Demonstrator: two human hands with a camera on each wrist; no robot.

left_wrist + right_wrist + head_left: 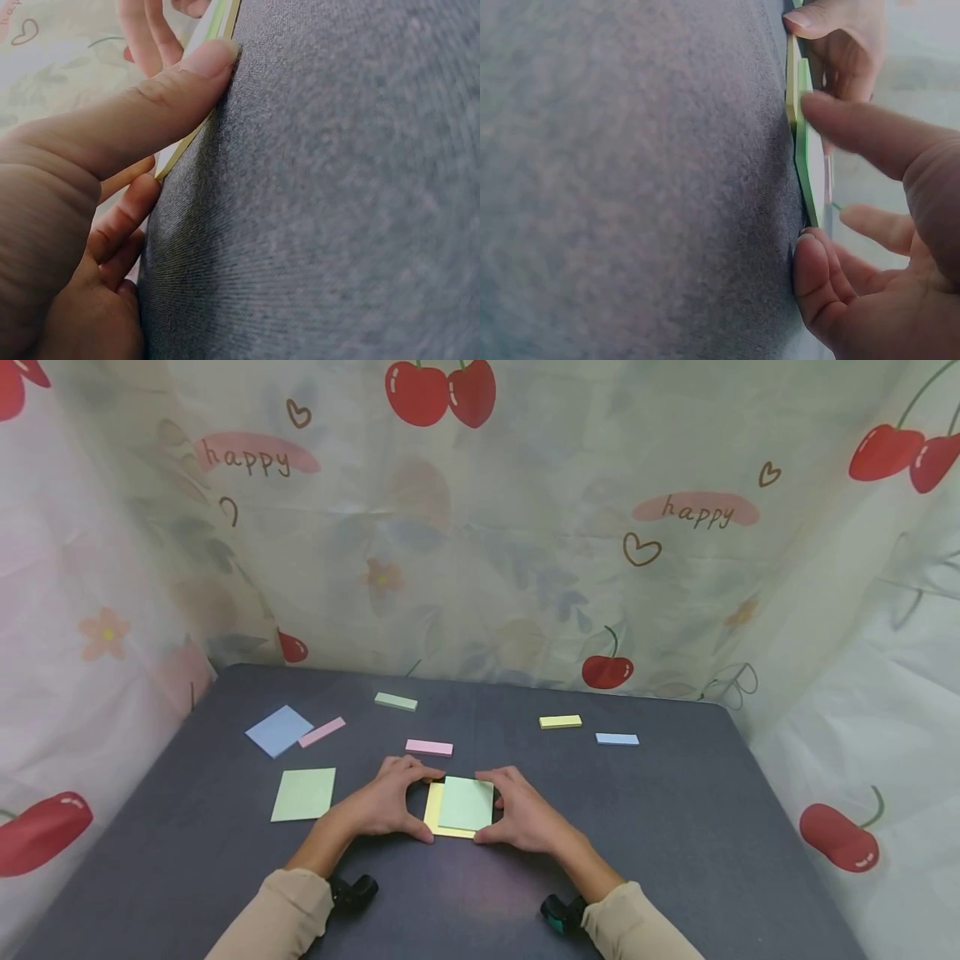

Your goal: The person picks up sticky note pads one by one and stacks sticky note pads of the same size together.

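A pale green square sticky-note pad [466,803] lies on top of a yellow sticky-note pad [432,812], shifted to the right so that a yellow strip shows at the left and front. My left hand [386,803] holds the yellow pad at its left side, thumb [214,60] on the near edge and fingers at the far edge. From the right, my right hand [525,817] grips the green pad between thumb and fingers. In the right wrist view, that thumb [832,116] is at the green pad's near edge and the fingertips [810,259] are by its right end.
Left of my hands lie another green square pad [303,794], a blue square pad [279,732] and a pink strip [322,732]. Further back are a green strip [396,702], a second pink strip [429,747], a yellow strip [560,722] and a blue strip [617,739]. Printed curtains surround the dark table [675,860].
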